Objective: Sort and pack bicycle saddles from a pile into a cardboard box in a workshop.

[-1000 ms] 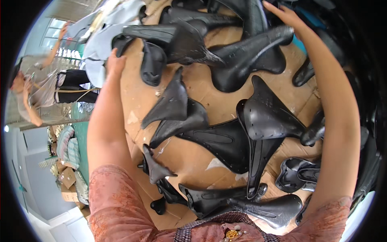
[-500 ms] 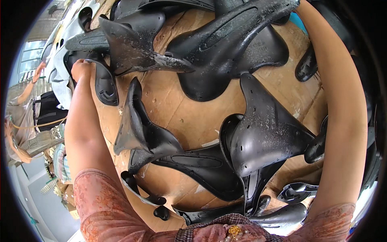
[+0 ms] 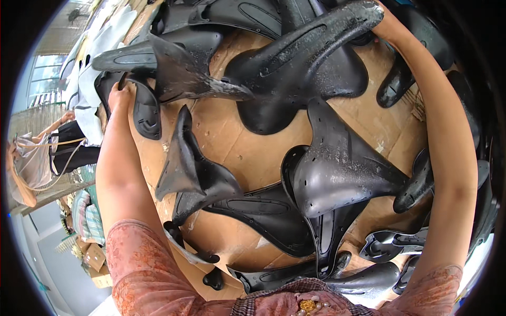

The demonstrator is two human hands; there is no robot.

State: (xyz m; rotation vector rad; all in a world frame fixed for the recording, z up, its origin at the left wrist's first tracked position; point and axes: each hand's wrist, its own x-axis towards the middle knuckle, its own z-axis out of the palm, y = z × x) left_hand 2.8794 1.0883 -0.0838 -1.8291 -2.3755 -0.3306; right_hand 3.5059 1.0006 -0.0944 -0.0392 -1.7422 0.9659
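Note:
Black moulded saddle shells, shaped like bicycle saddles, lie over brown cardboard. At the upper left my left hand is closed on the edge of a dark saddle shell, beside another narrow shell end. My right hand reaches to the top right and grips the narrow nose of a large scuffed saddle shell; its fingers are mostly hidden behind the nose. Between my arms a wide shell leans over others, and a curved shell stands tilted to its left.
Several more shells lie by my right arm, such as a dark one. Pale grey pieces hang past the left edge. Beyond them are another person, a striped bundle and cardboard boxes. Brown cardboard shows between the shells.
The whole view has shifted slightly. More of my right hand shows at the saddle nose, and a dark rim now sticks up beside my left hand. Both hands stay by the same shells.

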